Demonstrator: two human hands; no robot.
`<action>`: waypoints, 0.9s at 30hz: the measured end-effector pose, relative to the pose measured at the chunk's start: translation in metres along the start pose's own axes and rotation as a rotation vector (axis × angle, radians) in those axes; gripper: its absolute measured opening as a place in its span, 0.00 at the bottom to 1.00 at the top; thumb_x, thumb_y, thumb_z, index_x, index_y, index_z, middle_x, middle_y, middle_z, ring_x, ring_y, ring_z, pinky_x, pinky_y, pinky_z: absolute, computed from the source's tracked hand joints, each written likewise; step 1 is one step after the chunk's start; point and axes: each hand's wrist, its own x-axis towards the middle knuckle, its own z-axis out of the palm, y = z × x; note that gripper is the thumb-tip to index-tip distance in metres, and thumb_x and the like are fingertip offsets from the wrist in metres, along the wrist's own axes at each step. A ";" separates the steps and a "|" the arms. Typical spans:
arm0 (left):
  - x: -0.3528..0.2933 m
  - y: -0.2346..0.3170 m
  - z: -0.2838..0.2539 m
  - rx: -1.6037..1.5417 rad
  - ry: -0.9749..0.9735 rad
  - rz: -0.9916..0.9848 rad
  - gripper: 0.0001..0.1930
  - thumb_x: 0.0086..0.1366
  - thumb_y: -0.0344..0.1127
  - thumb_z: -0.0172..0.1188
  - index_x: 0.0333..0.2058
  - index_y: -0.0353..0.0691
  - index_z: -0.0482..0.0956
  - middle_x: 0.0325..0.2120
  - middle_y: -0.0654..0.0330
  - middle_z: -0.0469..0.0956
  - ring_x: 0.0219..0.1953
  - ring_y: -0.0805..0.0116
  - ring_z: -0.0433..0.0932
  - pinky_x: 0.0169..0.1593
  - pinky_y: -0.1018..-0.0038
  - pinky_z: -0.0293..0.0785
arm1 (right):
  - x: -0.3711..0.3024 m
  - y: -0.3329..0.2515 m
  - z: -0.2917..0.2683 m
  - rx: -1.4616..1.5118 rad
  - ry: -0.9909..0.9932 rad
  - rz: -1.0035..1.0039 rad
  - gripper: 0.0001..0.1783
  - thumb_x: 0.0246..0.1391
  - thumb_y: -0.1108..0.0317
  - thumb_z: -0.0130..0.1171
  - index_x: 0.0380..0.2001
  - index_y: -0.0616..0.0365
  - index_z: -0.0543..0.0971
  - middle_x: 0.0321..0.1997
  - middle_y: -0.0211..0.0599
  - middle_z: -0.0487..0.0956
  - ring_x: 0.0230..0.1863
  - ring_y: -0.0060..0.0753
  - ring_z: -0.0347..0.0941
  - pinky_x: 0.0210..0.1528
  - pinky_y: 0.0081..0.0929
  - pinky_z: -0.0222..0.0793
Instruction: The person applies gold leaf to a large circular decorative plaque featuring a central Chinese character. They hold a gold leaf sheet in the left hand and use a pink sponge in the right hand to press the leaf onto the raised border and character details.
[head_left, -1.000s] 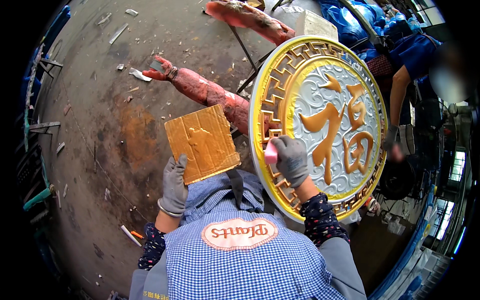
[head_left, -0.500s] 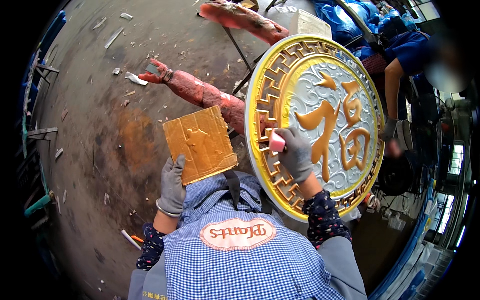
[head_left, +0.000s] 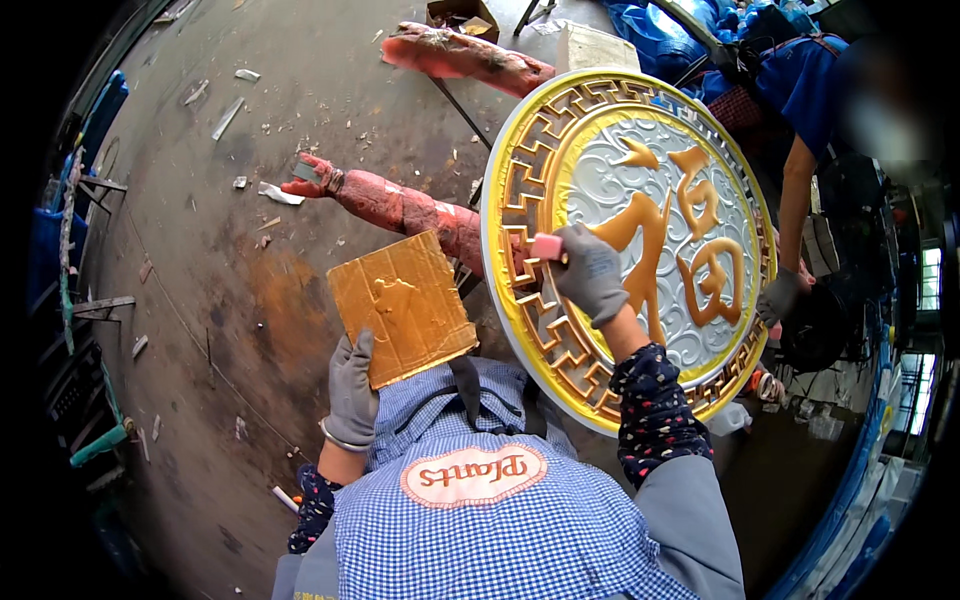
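Note:
In my gloved left hand (head_left: 352,388) is a square piece of cardboard (head_left: 415,325) smeared with gold paint, gripped at its lower left corner. My gloved right hand (head_left: 592,278) pinches a small pink sponge block (head_left: 546,247) at the left side of a large round relief panel (head_left: 600,190). The panel stands tilted, with a gold raised character on a silver scroll ground, yellow bands and a gold key-pattern border. The sponge is over that border; whether it touches cannot be made out.
A co-worker's gloved hand (head_left: 778,297) is at the panel's right edge. Behind the panel lie a red arm-shaped piece (head_left: 400,208), another red piece (head_left: 465,58) and a pale block (head_left: 596,48). A cardboard box (head_left: 462,18) sits farther back. Scraps litter the floor.
My right hand has shifted slightly up and left along the border with the sponge. The cardboard is a little lower in view. The co-worker's hand has moved down along the panel's right edge.

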 end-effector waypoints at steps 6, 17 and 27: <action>-0.002 0.002 0.001 -0.011 -0.021 0.001 0.19 0.80 0.42 0.57 0.60 0.34 0.75 0.52 0.59 0.83 0.51 0.70 0.83 0.52 0.72 0.83 | -0.013 -0.031 -0.057 0.409 0.134 0.041 0.15 0.52 0.68 0.71 0.43 0.58 0.82 0.38 0.44 0.82 0.38 0.49 0.83 0.42 0.38 0.79; 0.034 0.026 0.033 0.042 -0.235 -0.121 0.20 0.79 0.41 0.59 0.61 0.34 0.76 0.52 0.61 0.83 0.50 0.74 0.82 0.53 0.74 0.80 | -0.040 -0.146 -0.044 0.622 0.097 0.103 0.16 0.54 0.72 0.74 0.45 0.60 0.82 0.40 0.39 0.84 0.35 0.28 0.84 0.39 0.25 0.78; 0.040 0.044 0.012 0.029 -0.247 -0.102 0.20 0.79 0.39 0.59 0.61 0.32 0.75 0.53 0.58 0.83 0.50 0.71 0.84 0.54 0.73 0.82 | -0.034 -0.167 -0.058 1.562 -0.003 0.524 0.32 0.55 0.68 0.73 0.61 0.63 0.74 0.50 0.34 0.80 0.53 0.24 0.76 0.56 0.26 0.73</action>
